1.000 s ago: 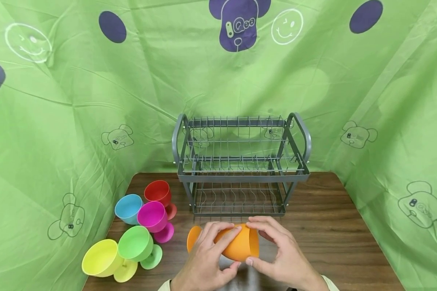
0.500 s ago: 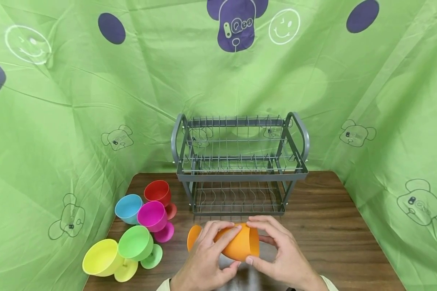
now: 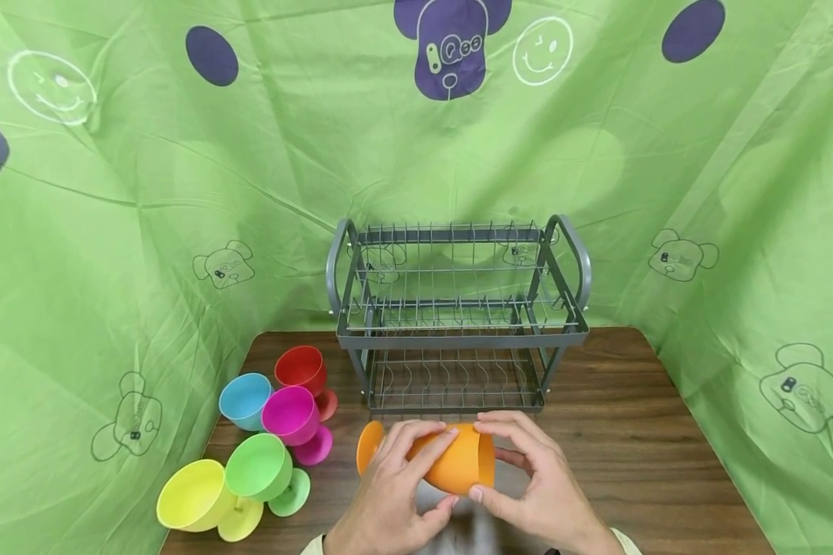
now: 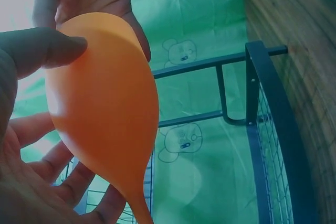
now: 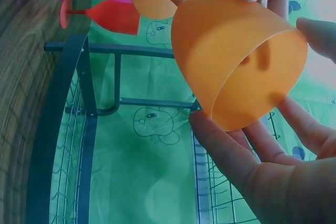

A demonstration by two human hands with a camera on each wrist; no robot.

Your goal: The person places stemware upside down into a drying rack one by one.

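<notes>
An orange footed dessert cup (image 3: 456, 462) lies sideways between both hands, its round foot to the left and its mouth to the right. My left hand (image 3: 396, 489) grips the bowl near the stem, thumb on one side and fingers on the other. At the rim, my right hand (image 3: 537, 486) holds the cup between thumb and fingertips. The right wrist view looks into the hollow bowl (image 5: 257, 87), where nothing lies inside. In the left wrist view the smooth outside of the orange cup (image 4: 105, 93) tapers down to its stem.
To the left stand several more cups: yellow (image 3: 193, 493), green (image 3: 258, 466), magenta (image 3: 291, 415), blue (image 3: 246, 401) and red (image 3: 301, 368). A grey two-tier dish rack (image 3: 461, 339) stands behind the hands on the wooden table (image 3: 639, 432). Green printed cloth (image 3: 284, 154) walls the space.
The orange cup and both hands stay almost still, with the cup's foot a touch higher. Everything else keeps its place.
</notes>
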